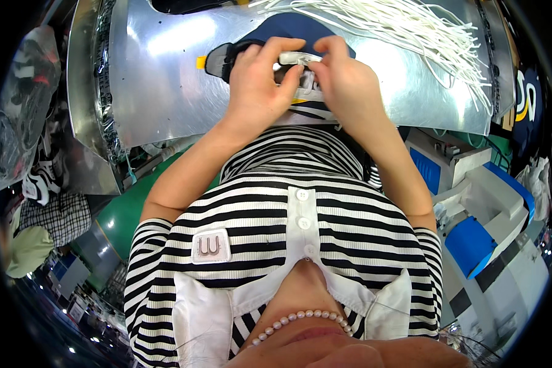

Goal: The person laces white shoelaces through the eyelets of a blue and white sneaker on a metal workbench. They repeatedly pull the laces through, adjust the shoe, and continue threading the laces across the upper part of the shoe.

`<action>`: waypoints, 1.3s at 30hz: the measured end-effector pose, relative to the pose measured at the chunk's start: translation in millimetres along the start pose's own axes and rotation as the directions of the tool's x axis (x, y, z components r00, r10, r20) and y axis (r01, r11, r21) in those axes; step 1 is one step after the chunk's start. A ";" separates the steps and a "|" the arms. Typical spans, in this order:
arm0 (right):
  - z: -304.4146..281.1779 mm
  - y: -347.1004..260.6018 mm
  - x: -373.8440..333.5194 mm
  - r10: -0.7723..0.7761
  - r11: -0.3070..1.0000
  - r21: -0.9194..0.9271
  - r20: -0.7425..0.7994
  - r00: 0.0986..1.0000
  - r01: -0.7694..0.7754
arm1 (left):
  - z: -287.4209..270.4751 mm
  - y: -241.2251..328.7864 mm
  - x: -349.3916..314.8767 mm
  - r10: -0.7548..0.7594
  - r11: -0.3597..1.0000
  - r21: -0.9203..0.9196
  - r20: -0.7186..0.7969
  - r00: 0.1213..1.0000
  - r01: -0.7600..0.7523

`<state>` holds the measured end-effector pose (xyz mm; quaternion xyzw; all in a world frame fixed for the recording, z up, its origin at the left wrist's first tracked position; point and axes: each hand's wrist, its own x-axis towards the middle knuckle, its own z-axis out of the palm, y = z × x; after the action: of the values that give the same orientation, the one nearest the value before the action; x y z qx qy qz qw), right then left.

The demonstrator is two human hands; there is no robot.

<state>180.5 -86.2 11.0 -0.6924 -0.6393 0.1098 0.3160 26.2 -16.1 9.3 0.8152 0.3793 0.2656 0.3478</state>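
Note:
A navy shoe upper [297, 26] with a grey-and-black padded end, a yellow tab and white parts lies at the near side of the metal table. My left hand [254, 83] bends over its left part, thumb and fingers closed at the white strip in the middle. From the other side my right hand [352, 83] pinches at the same spot. Between the fingertips shows a white shoelace [295, 57], partly hidden by the fingers. Exactly which part each fingertip grips is hard to make out.
A heap of loose white shoelaces [411, 37] spreads over the back right of the metal table [159, 92]. A grey-and-blue machine [472, 202] stands below right. Clear plastic bags [21, 104] and black-and-white shoe pieces [40, 181] are at left. More navy pieces [527, 104] hang at the right edge.

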 end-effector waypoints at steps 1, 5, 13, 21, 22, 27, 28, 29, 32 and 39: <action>7.3 -7.2 4.3 0.024 0.997 -0.076 0.021 0.999 -0.022 | 3.3 0.6 -0.4 0.064 0.998 -0.010 0.019 0.998 -0.064; 16.0 -9.4 15.5 0.043 0.988 -0.152 0.030 0.999 -0.038 | 3.5 -12.3 8.6 0.131 0.991 -0.028 -0.035 0.991 -0.132; -26.8 22.9 -5.5 0.304 0.892 0.382 -0.112 0.946 -0.241 | 2.4 -14.1 24.2 -0.204 0.933 -0.292 0.057 0.977 0.211; 18.9 42.4 -7.9 0.384 0.866 0.451 -0.321 0.866 -0.217 | -31.1 -15.7 27.5 -0.139 0.692 -0.613 0.404 0.904 0.381; 18.3 42.5 -8.1 0.301 0.897 0.412 -0.300 0.905 -0.161 | -26.2 -10.3 26.9 -0.170 0.707 -0.596 0.379 0.910 0.380; 5.9 42.9 -6.8 -0.150 0.984 0.070 -0.189 0.970 0.166 | -9.3 -11.2 31.0 -0.230 0.858 -0.382 0.316 0.921 0.345; 4.5 41.6 -5.1 -0.229 0.973 -0.015 -0.163 0.960 0.229 | -8.9 -11.1 33.0 -0.235 0.866 -0.367 0.301 0.924 0.340; 6.9 41.8 -2.6 -0.239 0.971 -0.053 -0.172 0.956 0.233 | -8.9 -10.8 35.0 -0.240 0.874 -0.352 0.285 0.928 0.335; 12.8 43.0 2.0 -0.258 0.962 -0.141 -0.203 0.945 0.232 | -4.4 -7.7 33.9 -0.250 0.868 -0.370 0.248 0.936 0.330; 13.5 45.4 6.3 -0.263 0.963 -0.006 -0.247 0.933 0.269 | 3.4 -14.0 35.9 -0.269 0.872 -0.373 0.177 0.947 0.318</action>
<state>211.0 -75.4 -24.2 -0.6033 -0.6815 -0.0115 0.4141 43.0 18.0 2.6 0.6748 0.4156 0.2317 0.5641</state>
